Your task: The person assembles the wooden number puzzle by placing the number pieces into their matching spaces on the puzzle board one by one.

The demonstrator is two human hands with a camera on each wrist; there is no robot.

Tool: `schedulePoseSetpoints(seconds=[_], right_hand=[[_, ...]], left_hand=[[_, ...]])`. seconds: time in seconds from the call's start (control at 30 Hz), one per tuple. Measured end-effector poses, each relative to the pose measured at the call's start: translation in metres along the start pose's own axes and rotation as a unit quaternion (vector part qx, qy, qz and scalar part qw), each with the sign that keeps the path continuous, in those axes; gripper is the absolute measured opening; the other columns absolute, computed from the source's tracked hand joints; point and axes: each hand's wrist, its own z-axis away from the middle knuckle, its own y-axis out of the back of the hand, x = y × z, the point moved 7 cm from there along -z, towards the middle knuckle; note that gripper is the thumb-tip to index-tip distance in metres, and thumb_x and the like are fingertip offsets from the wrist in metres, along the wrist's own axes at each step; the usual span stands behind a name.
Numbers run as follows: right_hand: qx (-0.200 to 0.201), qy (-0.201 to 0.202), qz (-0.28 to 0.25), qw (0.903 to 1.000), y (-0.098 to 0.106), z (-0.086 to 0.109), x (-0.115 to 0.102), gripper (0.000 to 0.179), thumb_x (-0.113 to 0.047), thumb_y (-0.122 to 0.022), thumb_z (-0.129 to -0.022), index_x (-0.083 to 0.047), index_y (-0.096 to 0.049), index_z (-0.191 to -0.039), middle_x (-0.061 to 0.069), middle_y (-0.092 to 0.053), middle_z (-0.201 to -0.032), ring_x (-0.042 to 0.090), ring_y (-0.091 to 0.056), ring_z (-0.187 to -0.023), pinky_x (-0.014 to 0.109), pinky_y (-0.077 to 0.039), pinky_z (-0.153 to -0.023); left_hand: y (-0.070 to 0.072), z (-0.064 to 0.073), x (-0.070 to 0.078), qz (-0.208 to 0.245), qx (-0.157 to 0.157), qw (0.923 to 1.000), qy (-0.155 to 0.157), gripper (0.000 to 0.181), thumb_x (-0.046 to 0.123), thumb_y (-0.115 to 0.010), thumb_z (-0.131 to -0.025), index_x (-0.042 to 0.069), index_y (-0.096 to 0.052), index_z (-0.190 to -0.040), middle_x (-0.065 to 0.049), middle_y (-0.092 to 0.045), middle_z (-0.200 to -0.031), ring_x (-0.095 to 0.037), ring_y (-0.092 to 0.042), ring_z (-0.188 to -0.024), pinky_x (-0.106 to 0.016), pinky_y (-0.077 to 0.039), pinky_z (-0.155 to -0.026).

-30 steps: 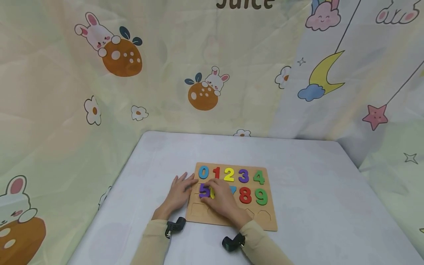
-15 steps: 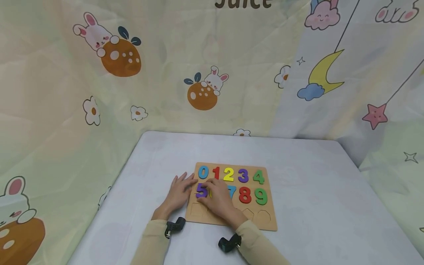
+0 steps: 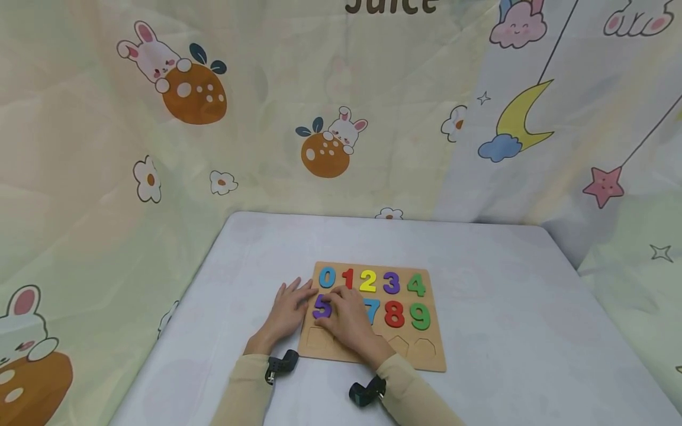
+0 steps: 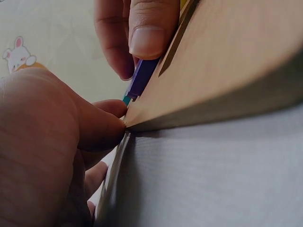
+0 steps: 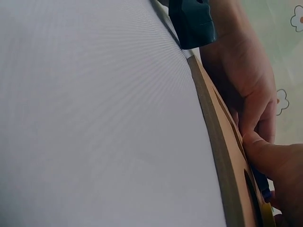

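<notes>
A wooden number puzzle board (image 3: 426,362) lies on the table. My right hand (image 3: 351,319) pinches the purple number 5 (image 3: 321,307) between thumb and fingers, at the left of the second row. In the left wrist view, the right thumb (image 4: 152,28) lies on this purple piece (image 4: 142,78); whether it sits fully in its recess I cannot tell. My left hand (image 3: 286,310) rests at the board's left edge, fingers extended, its thumb touching the rim. A yellow piece (image 5: 268,217) shows beside the right hand in the right wrist view; in the head view that hand hides it.
The top row holds a blue 0 (image 3: 327,277), red 1 (image 3: 348,277), yellow 2 (image 3: 368,280), purple 3 (image 3: 391,283) and green 4 (image 3: 417,284). A blue 7 (image 3: 371,309), red 8 (image 3: 394,313) and green 9 (image 3: 420,316) follow below. White cloth covers the table (image 3: 506,331).
My right hand has shifted slightly left with the purple 5, covering the yellow piece and uncovering more of the blue 7. The left hand stays at the board's edge.
</notes>
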Motion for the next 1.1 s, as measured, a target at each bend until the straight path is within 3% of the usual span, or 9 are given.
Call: schedulePoseSetpoints(seconds=[0.27, 0.5, 0.67, 0.87, 1.1], right_hand=[[0.002, 0.003, 0.01, 0.9999, 0.003, 0.001, 0.001, 0.047, -0.047, -0.078, -0.08, -0.019, -0.071, -0.117, -0.002, -0.057, -0.118, 0.019, -0.047, -0.107, 0.035, -0.044, -0.091], [-0.006, 0.01, 0.006, 0.9999, 0.009, 0.009, 0.002, 0.041, -0.037, -0.075, -0.085, -0.017, -0.069, -0.12, 0.0, -0.059, -0.128, 0.022, -0.049, -0.119, 0.044, -0.042, -0.106], [-0.008, 0.009, -0.007, 0.9999, 0.018, 0.015, 0.005, 0.039, -0.034, -0.075, -0.086, -0.018, -0.068, -0.121, -0.001, -0.058, -0.133, 0.022, -0.05, -0.124, 0.045, -0.043, -0.108], [-0.012, -0.002, -0.017, 0.9998, 0.042, 0.023, 0.017, 0.035, -0.031, -0.072, -0.088, -0.021, -0.067, -0.122, 0.0, -0.054, -0.139, 0.023, -0.046, -0.129, 0.046, -0.044, -0.107], [0.038, 0.021, 0.023, 0.9988, 0.078, 0.029, 0.042, 0.03, -0.024, -0.074, -0.087, -0.016, -0.069, -0.116, 0.005, -0.058, -0.134, 0.025, -0.049, -0.127, 0.047, -0.043, -0.107]], left_hand=[[0.0, -0.002, 0.004, 0.003, 0.006, 1.0, -0.006, 0.036, 0.002, -0.056, -0.093, 0.011, -0.065, -0.127, -0.006, -0.047, -0.148, -0.032, -0.027, -0.145, -0.055, -0.004, -0.121], [0.0, -0.002, 0.008, 0.008, 0.008, 0.9999, -0.012, 0.036, 0.002, -0.057, -0.093, 0.011, -0.065, -0.127, -0.007, -0.048, -0.147, -0.032, -0.028, -0.145, -0.054, -0.004, -0.121], [-0.002, -0.003, 0.008, 0.008, 0.01, 0.9999, -0.009, 0.036, 0.002, -0.057, -0.093, 0.012, -0.065, -0.127, -0.006, -0.048, -0.147, -0.032, -0.028, -0.145, -0.053, -0.004, -0.122], [-0.004, -0.001, 0.003, 0.009, 0.007, 0.9999, 0.009, 0.037, 0.003, -0.055, -0.093, 0.013, -0.065, -0.127, -0.004, -0.047, -0.148, -0.03, -0.026, -0.146, -0.051, -0.003, -0.122], [-0.004, 0.002, -0.002, 0.019, 0.002, 0.9996, 0.02, 0.037, 0.003, -0.055, -0.093, 0.013, -0.065, -0.128, -0.004, -0.046, -0.149, -0.03, -0.024, -0.147, -0.049, -0.001, -0.122]])
